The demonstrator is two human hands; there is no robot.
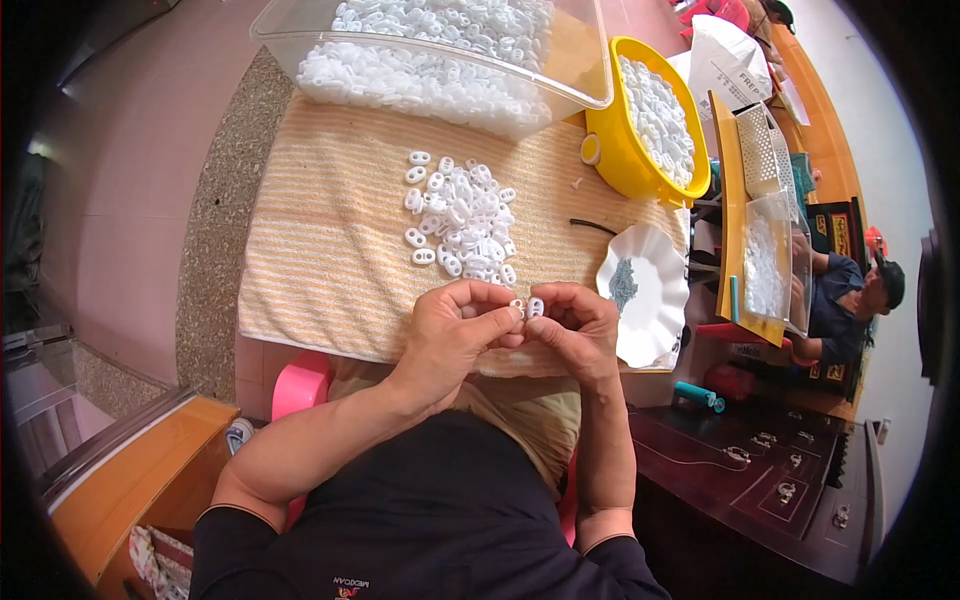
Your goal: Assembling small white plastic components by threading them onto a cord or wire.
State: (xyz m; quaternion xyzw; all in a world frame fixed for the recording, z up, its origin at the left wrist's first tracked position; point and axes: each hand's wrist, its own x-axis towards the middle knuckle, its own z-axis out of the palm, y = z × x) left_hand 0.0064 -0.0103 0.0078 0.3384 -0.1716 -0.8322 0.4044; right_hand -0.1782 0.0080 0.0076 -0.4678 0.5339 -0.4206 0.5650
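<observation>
Close together over the near edge of the towel-covered table (330, 230), my two hands each pinch a small white plastic part. In my left hand (445, 330) is a white piece (517, 306), mostly hidden by thumb and fingertips. My right hand (580, 325) grips a white oval two-hole piece (536, 306) between thumb and forefinger. Whether the two parts touch, I cannot tell. Just beyond my fingers lies a loose pile of white oval two-hole pieces (470, 220). Right of my right hand, a white scalloped dish (660, 290) holds tiny grey bits (624, 284), too small to name.
A clear plastic bin (585, 85) of white pieces stands at the table's far side. Beside it sits a yellow basin (615, 155) filled with similar pieces. A thin black strip (593, 226) lies by the dish. At right, a person (845, 300) is near another clear bin (765, 260).
</observation>
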